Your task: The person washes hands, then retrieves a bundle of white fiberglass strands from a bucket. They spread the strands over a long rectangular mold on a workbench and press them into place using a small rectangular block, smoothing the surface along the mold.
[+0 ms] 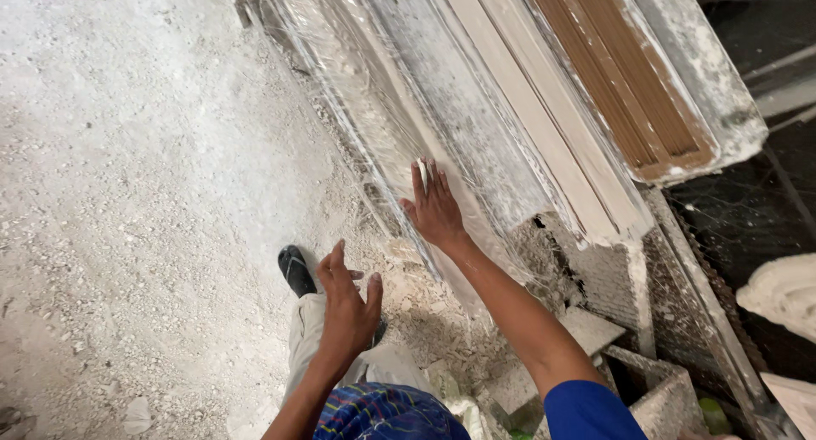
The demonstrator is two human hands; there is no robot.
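Observation:
A long stack of dusty boards wrapped in clear plastic film [476, 125] leans across the upper middle of the view. My right hand [435, 209] lies flat against the wrapped side of the stack, fingers pointing up, with a small pale object between two fingers. My left hand [347, 308] hovers open above my leg, fingers spread, holding nothing. Below it I see my light trouser leg and black shoe [296, 268] on the floor.
The floor [144, 176] is rough, covered with white dust and rubble. A brown ribbed panel [629, 83] tops the stack. Grey concrete blocks [654, 389] and dark glossy slabs [748, 210] stand at the right. A white lump [786, 291] sits at the far right.

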